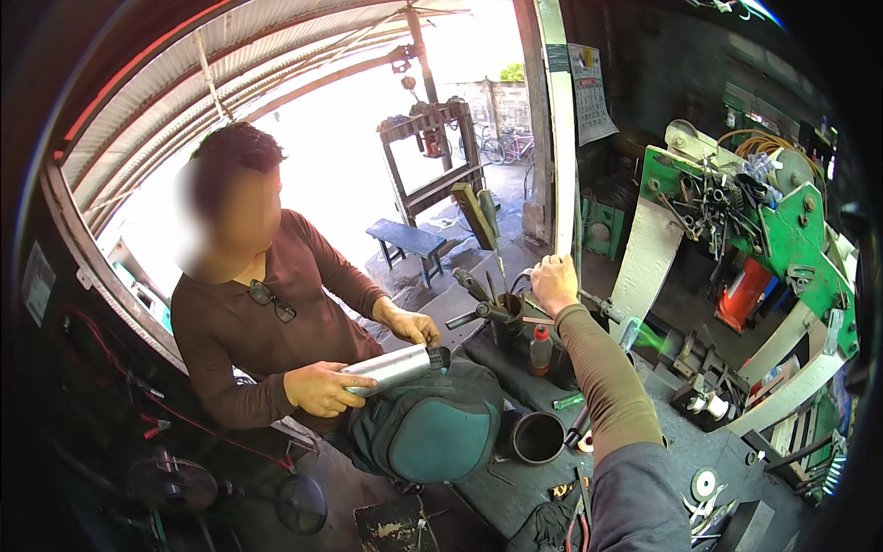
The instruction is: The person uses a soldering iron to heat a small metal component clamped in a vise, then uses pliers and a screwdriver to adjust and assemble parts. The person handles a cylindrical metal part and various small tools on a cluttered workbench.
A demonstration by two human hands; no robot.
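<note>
One right hand (555,283) is hovering beside the tool can (507,329) near the bench's (685,442) far edge, fingers curled, hold unclear, ideally clearing protruding handles (470,283) slowly.

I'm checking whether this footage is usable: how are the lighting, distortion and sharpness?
Head view: glare whites out much of the outdoors behind the co-worker; the fan at lower left sinks into shadow; the fisheye bends the corrugated roof into an arc, with black corners; a blur covers the co-worker's face, while the metal cylinder and the person's right hand look fairly sharp.
</note>
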